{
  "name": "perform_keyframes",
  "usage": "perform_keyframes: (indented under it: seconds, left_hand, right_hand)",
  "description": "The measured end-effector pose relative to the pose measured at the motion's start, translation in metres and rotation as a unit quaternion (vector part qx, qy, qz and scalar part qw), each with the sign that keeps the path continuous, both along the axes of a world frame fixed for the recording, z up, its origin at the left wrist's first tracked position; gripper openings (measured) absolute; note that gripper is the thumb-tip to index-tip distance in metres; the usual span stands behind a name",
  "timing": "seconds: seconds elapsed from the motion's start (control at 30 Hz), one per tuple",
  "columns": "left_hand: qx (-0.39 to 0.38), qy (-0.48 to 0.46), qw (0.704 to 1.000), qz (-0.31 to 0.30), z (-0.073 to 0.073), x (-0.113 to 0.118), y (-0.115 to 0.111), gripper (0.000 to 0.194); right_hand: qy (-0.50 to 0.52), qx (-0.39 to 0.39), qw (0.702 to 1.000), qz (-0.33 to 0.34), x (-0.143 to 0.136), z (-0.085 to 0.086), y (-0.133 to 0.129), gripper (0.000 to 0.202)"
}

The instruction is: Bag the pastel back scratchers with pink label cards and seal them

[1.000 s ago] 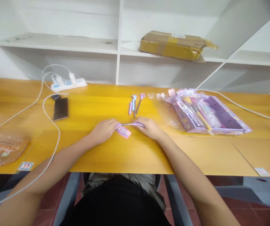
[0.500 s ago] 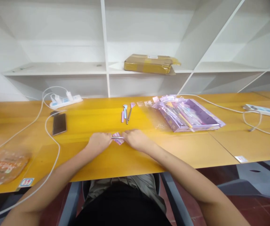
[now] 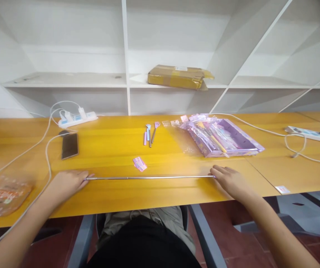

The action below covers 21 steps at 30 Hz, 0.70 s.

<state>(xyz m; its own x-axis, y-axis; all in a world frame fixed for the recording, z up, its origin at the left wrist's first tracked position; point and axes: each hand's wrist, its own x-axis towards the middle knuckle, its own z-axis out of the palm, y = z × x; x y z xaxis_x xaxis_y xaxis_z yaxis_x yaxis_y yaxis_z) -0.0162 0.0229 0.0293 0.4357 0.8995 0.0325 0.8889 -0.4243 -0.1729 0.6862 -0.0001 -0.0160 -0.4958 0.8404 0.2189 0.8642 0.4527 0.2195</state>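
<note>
A telescopic back scratcher (image 3: 149,178), a thin silver rod pulled out long, stretches level just above the table's near part. My left hand (image 3: 69,182) is closed round its left end, and my right hand (image 3: 229,180) grips the right end; both ends are largely hidden in the fingers. Small pink-and-purple cards (image 3: 140,163) lie behind the rod. Farther back rest two shorter back scratchers, a blue-headed one (image 3: 149,136) and a purple-headed one (image 3: 156,132), with a purple handle piece (image 3: 145,138) beside them.
At the right, a purple box (image 3: 245,139) holds back scratchers in clear wrappers. A phone (image 3: 70,146), a power strip (image 3: 77,119) and an orange plastic package (image 3: 5,195) are on the left. A white cable (image 3: 48,156) runs past my left arm. A taped carton (image 3: 176,76) sits on the shelf.
My hands have moved far apart, left and right, and slightly nearer the table edge. The short rod between them is now drawn out long, leaving the cards in full view.
</note>
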Motion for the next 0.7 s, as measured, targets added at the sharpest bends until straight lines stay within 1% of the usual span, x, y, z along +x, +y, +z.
perform_keyframes:
  seconds: [0.07,0.13,0.27,0.33,0.43,0.53,0.6,0.7]
  left_hand:
    - [-0.005,-0.001,1.000,-0.010,-0.004,0.003,-0.005,0.037]
    - [-0.016,0.005,1.000,-0.017,-0.004,0.006,-0.009,0.035]
    - [-0.045,0.012,0.999,-0.027,-0.005,0.007,-0.011,0.035]
    - [-0.052,0.009,0.998,-0.028,-0.008,0.008,-0.012,0.034]
    - [-0.057,-0.031,0.998,-0.023,-0.014,0.013,-0.014,0.033]
    - [-0.054,-0.104,0.993,-0.018,-0.019,0.015,-0.017,0.036]
    - [-0.040,-0.137,0.989,-0.032,-0.023,0.013,-0.020,0.042]
    - [-0.004,-0.136,0.989,-0.064,-0.031,0.008,-0.024,0.054]
  right_hand:
    - [0.007,-0.012,1.000,0.003,-0.004,-0.004,-0.008,0.017]
    - [0.017,-0.019,1.000,0.008,-0.007,-0.007,-0.014,0.017]
    - [0.032,-0.018,0.999,0.037,-0.004,-0.010,-0.021,0.020]
    - [0.039,-0.019,0.998,0.035,-0.002,-0.012,-0.024,0.022]
    - [0.073,-0.036,0.996,-0.022,0.003,-0.018,-0.029,0.022]
    - [0.147,-0.066,0.980,-0.119,0.013,-0.026,-0.038,0.026]
    - [0.190,-0.073,0.962,-0.184,0.021,-0.033,-0.045,0.032]
    - [0.202,-0.048,0.947,-0.245,0.030,-0.044,-0.056,0.034]
